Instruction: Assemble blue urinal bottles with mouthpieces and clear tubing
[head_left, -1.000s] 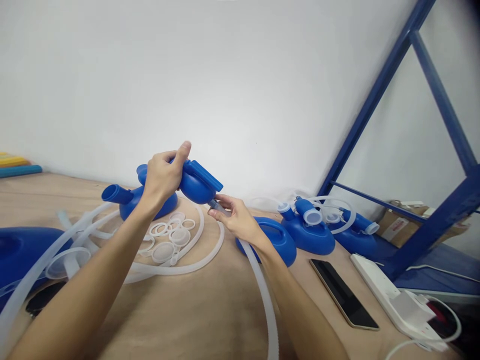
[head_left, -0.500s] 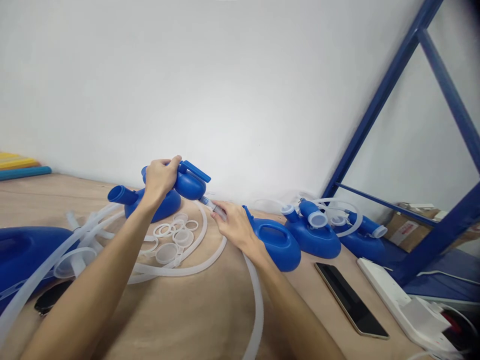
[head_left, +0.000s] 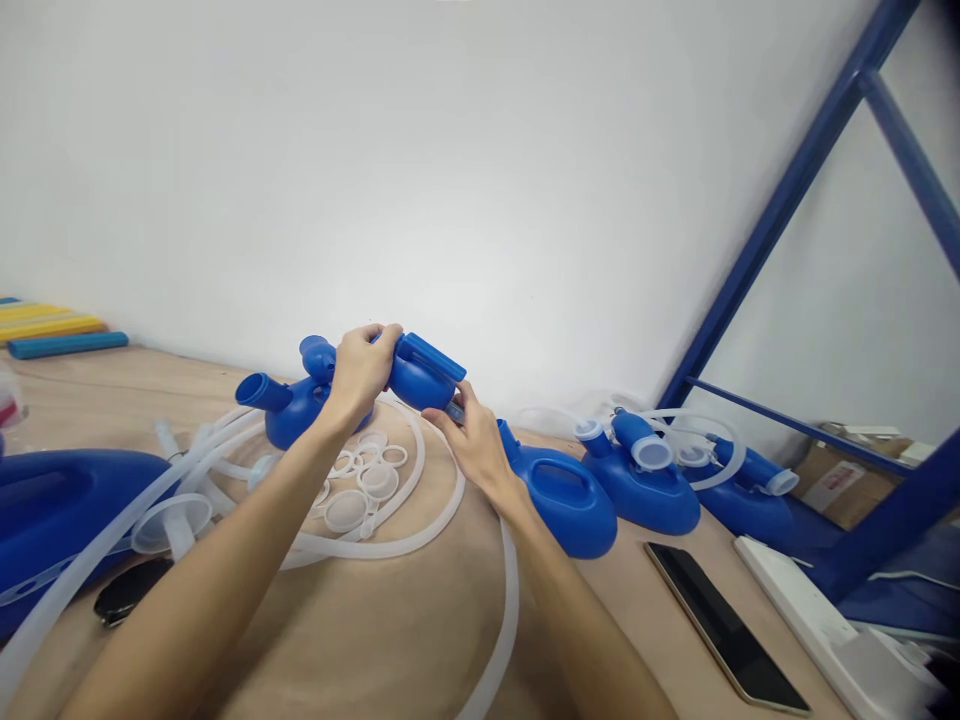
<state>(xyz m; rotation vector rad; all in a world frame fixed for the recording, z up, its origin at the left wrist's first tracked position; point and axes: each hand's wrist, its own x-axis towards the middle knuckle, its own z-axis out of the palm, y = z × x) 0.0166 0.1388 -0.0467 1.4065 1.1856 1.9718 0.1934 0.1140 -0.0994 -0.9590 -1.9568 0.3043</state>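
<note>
My left hand (head_left: 363, 372) is closed around a blue rounded plastic piece (head_left: 421, 384) with a flat bar along its top, held above the table. Against its lower right end, my right hand (head_left: 478, 440) pinches a clear connector (head_left: 454, 411); the fingers partly hide the joint. A translucent plastic hose (head_left: 510, 590) runs down from beneath my right hand to the table's front. Behind my left forearm stands a blue bottle (head_left: 289, 418) with an uncapped, angled neck. Right beside my right wrist lies a blue bottle with a handle (head_left: 577, 515).
White rings and caps (head_left: 346, 510) lie among coiled hose at centre-left. Left are a translucent funnel (head_left: 172, 515) and another blue bottle (head_left: 82, 475). On the right are blue bottles with white caps (head_left: 645, 490), a phone (head_left: 724, 625), a power strip (head_left: 795, 595) and a blue metal frame (head_left: 787, 180).
The view has shifted a little left. Both hands have come closer together, and less of the connector shows between my right fingers and the blue piece.
</note>
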